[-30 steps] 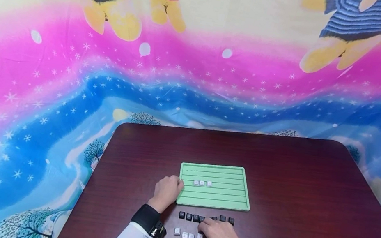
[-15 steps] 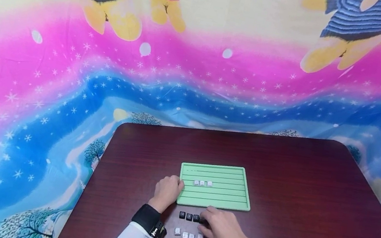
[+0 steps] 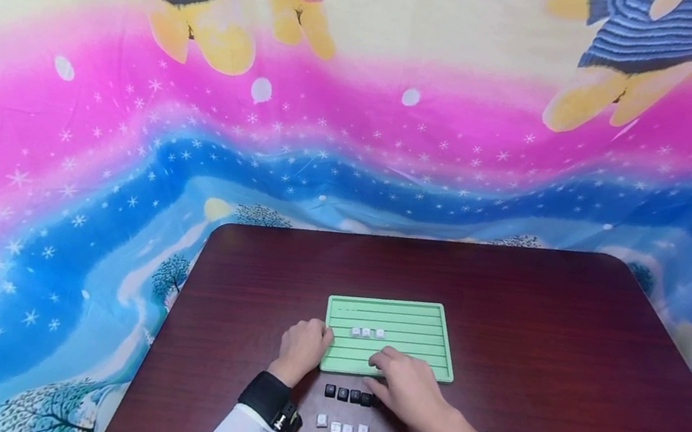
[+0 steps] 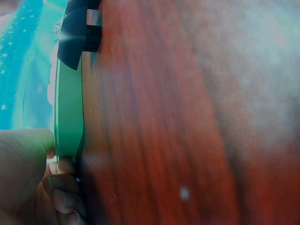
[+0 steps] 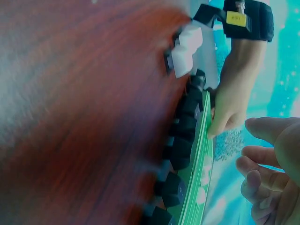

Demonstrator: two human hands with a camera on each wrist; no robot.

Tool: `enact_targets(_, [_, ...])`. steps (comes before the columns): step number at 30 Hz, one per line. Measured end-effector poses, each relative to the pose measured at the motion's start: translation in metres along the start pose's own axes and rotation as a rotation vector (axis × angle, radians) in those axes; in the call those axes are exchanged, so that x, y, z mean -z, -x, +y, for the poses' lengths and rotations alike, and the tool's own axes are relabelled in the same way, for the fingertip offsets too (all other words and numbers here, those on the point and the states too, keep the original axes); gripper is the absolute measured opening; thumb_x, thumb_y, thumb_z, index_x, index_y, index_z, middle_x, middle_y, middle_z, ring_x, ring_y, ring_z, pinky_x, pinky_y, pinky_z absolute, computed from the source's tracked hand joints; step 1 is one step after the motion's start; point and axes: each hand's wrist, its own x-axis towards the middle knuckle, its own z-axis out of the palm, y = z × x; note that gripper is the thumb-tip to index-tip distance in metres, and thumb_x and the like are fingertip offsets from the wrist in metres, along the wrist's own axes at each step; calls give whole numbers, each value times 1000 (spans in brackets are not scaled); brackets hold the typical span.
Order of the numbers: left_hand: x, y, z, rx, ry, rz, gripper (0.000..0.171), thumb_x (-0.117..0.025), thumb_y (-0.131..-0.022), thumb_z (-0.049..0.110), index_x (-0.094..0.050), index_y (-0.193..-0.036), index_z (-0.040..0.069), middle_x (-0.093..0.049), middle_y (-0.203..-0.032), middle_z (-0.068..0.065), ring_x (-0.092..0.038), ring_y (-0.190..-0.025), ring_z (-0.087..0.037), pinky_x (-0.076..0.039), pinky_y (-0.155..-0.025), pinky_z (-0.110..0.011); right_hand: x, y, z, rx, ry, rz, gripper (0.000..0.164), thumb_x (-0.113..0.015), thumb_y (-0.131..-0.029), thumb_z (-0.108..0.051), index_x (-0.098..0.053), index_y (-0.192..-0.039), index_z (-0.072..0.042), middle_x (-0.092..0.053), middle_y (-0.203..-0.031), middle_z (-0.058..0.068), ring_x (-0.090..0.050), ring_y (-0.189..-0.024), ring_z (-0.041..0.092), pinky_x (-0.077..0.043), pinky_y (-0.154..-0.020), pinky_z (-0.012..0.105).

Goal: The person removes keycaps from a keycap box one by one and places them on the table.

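A pale green ridged board (image 3: 417, 325) lies on the table with three white keycaps (image 3: 367, 333) on it. My left hand (image 3: 301, 349) pinches its left edge; in the left wrist view the thumb (image 4: 42, 140) is on one face of the board and curled fingers sit at the other. My right hand (image 3: 410, 388) hovers over the near edge of the board, above a row of black keycaps (image 3: 343, 394). In the right wrist view its thumb and loosely bent fingers are apart, with nothing between them. The hand hides the right part of the black row.
Closer to me than the black row lie several white keycaps (image 3: 342, 430). The dark red-brown table (image 3: 542, 353) extends to both sides and behind the board. A printed cloth (image 3: 332, 131) hangs behind the far table edge.
My right hand has moved away from me, from beside the near white keycaps, past the black row, to the near edge of the board. The left hand and board have stayed put.
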Motion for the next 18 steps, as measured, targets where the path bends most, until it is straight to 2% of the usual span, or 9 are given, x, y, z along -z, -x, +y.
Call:
enact_targets(11, [-1, 0, 0, 8, -2, 3, 45, -56, -97, 24, -37, -56, 19, -28, -53, 6, -33, -46, -14, -26, -45, -30, 1, -14, 12, -51, 12, 38, 24, -82, -82, -33, -73, -95, -16, -66, -83, -4, -63, -65, 9, -44, -51, 22])
enact_targets(18, [-1, 0, 0, -1, 8, 5, 46, -55, -97, 23, -35, -56, 19, -26, -53, 7, -29, -45, -13, -23, -45, -29, -1, -20, 18, -118, 10, 18, 24, -82, -82, -32, -74, -98, -16, -67, -86, -6, -67, -71, 9, -47, -53, 24])
